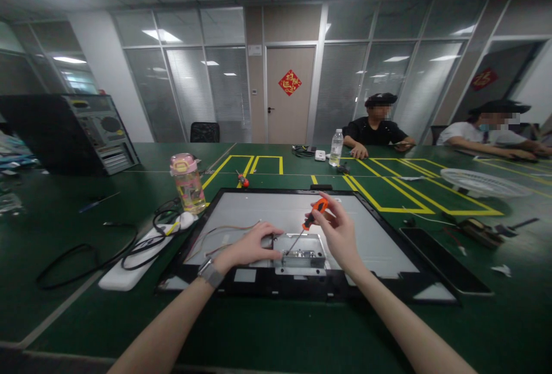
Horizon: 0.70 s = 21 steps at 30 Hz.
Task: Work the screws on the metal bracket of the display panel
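A flat display panel (373, 236) with a black frame and a silver-grey back lies face down on the green table. Fixed near its front edge is a metal bracket (297, 243) with a hinge-like mechanism. My left hand (254, 243), wearing a watch, grips the bracket's left side, thumb and fingers curved around it. In my right hand (341, 230) is an orange and black screwdriver (319, 210), held slanted, its tip down at the bracket's mechanism. Thin wires (224, 229) run over the panel left of my left hand.
Left of the panel are a white power strip (133, 259), black cables (81, 247) and a pink-lidded bottle (187, 187). A computer case (64, 132) stands farther left. Another screwdriver (242, 180) lies behind. To the right is a black slab (444, 259). Two people sit across the table.
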Each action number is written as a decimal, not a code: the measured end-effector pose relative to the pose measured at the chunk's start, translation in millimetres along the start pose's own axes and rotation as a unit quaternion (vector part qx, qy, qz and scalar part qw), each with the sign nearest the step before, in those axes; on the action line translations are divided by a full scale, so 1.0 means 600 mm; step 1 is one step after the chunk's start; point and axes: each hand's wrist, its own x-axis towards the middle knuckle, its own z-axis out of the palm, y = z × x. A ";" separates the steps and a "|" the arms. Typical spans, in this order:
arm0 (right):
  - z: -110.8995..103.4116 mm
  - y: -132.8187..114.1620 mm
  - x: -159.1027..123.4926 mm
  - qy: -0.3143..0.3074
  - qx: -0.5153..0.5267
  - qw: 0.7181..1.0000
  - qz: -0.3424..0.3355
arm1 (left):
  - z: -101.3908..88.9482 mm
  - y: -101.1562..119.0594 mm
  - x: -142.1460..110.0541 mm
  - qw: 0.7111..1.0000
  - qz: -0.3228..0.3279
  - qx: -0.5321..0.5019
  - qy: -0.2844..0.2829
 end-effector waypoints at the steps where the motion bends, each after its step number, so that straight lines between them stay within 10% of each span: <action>1: -0.005 0.003 0.006 0.043 -0.011 0.999 0.004 | 0.000 0.001 0.000 1.000 -0.004 0.000 0.000; 21: -0.028 0.011 0.018 0.049 -0.184 0.976 -0.110 | 0.002 -0.013 0.002 1.000 -0.002 0.008 -0.006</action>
